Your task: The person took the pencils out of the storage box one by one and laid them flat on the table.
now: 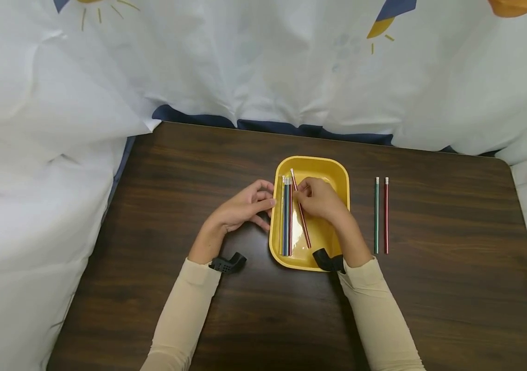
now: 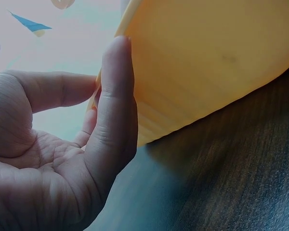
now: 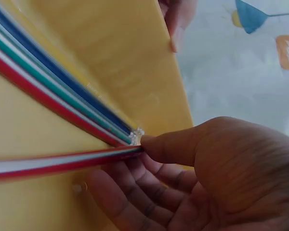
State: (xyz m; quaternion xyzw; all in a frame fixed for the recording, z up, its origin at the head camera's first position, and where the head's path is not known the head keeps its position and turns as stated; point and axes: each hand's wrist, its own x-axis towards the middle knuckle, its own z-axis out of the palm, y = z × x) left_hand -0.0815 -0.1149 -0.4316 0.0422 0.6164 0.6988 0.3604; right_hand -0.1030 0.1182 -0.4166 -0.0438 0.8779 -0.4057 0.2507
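My left hand (image 1: 247,203) is at the left rim of a yellow tray (image 1: 344,178), its thumb and fingers holding the edge from outside. Inside the tray, my right hand (image 1: 321,198) pinches a red-and-white pencil (image 1: 304,222) near its far end between thumb and fingers; the pencil lies slanted. Just left of it several pencils (image 1: 286,221) lie side by side along the tray's left wall. In the right wrist view their colours are yellow, blue, green and red, and the held pencil (image 3: 53,163) has its end close to their white tips.
Right of the tray, a green pencil (image 1: 376,216) and a red pencil (image 1: 386,216) lie parallel on the dark wooden table (image 1: 453,221). A white patterned curtain (image 1: 263,67) hangs behind the table's far edge and along its sides.
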